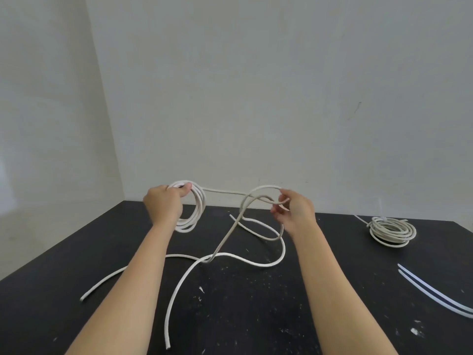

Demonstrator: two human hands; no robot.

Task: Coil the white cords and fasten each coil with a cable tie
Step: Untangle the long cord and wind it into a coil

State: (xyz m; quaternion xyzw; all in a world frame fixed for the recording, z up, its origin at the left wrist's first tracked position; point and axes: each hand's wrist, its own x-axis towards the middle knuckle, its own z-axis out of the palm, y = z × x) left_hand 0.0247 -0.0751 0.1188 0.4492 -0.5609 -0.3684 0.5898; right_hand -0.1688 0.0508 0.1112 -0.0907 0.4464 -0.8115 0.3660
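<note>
While half-coiled, cord (201, 201) in left hand (163, 203)

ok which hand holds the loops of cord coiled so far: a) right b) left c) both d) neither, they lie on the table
b: the left hand grips the loops, while the right hand only pinches a single strand of the cord.

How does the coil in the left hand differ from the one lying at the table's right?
The held coil hangs upright from the left hand; the table coil lies flat on the table. The held coil has few loops and a loose tail running to the right hand; the table coil is fully wound. The table coil seems tied; the held coil is not. Both are white cord.
</note>
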